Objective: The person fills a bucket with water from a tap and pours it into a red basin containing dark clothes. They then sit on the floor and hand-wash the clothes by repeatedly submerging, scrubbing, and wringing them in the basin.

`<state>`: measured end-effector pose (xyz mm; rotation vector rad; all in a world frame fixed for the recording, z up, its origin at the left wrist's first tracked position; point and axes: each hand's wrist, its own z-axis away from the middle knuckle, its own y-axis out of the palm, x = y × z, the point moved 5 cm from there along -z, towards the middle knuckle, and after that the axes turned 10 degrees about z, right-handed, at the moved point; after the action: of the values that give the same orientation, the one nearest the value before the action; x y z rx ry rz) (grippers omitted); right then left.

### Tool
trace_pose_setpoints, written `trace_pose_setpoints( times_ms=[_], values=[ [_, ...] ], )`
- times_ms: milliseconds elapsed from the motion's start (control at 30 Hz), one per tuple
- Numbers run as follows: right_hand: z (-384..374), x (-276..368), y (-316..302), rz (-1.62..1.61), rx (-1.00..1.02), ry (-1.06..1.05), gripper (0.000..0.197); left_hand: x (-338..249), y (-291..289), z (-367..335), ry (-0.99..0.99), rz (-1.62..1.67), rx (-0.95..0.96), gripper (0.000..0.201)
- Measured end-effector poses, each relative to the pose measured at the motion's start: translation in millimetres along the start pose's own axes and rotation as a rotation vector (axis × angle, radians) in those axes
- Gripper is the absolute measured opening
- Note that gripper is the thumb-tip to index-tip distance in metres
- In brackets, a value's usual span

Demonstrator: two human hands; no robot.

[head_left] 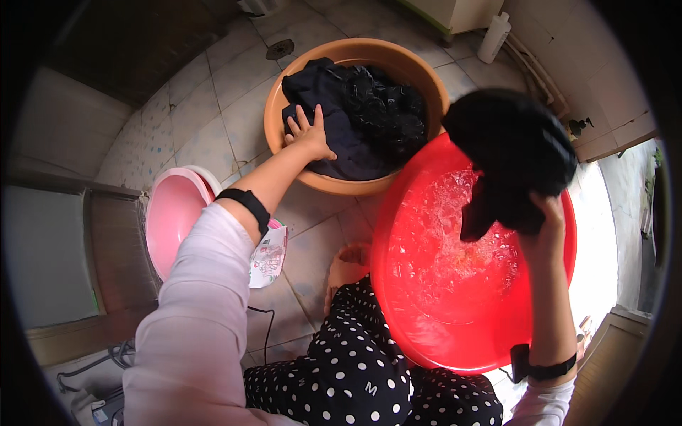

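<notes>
My left hand [309, 136] is spread with its fingers apart, over dark wet clothes [376, 106] heaped in an orange tub [355, 187]. Whether its palm presses on the cloth I cannot tell. On the right, my right hand [545, 219] grips a black garment [515, 153], bunched up and blurred by motion. The garment hangs over the far right side of a red basin [387, 284], its lower end dangling above the water. Splashing, rippled water [455, 263] fills part of the basin.
Pink and white basins [177, 213] stand at left beside a printed white packet [268, 261]. A white bottle [494, 37] stands against the far right wall, near pipes [536, 74]. A floor drain [280, 49] lies beyond the orange tub. A cable [268, 334] runs across the tiles.
</notes>
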<state>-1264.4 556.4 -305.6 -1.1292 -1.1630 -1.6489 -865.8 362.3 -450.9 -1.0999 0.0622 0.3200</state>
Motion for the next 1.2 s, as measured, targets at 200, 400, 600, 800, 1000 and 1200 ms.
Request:
trace_pose_setpoints(
  times_ms=[200, 400, 600, 800, 1000, 1200],
  values=[
    [-59, 43, 72, -0.084, 0.222, -0.141, 0.061, 12, 13, -49, 0.08, 0.16, 0.011, 0.128],
    [-12, -27, 57, 0.221, 0.301, 0.136, 0.053, 21, 27, -52, -0.05, 0.788, 0.246, 0.083],
    [3, -48, 17, 0.335, 0.229, 0.296, 0.06, -50, -26, 38, 0.237, 1.934, 0.581, 0.065],
    [25, -50, 40, 0.667, 0.292, 0.037, 0.068, -192, -39, 184, 0.625, 1.891, 0.952, 0.066],
    [63, -46, -64, 0.417, -0.091, 0.181, 0.05, -278, 9, 282, 0.589, 1.523, 1.181, 0.085],
    [89, -60, -172, 0.011, -0.491, 0.178, 0.039, -234, 41, 272, 0.792, 1.618, 1.232, 0.065]
  ],
)
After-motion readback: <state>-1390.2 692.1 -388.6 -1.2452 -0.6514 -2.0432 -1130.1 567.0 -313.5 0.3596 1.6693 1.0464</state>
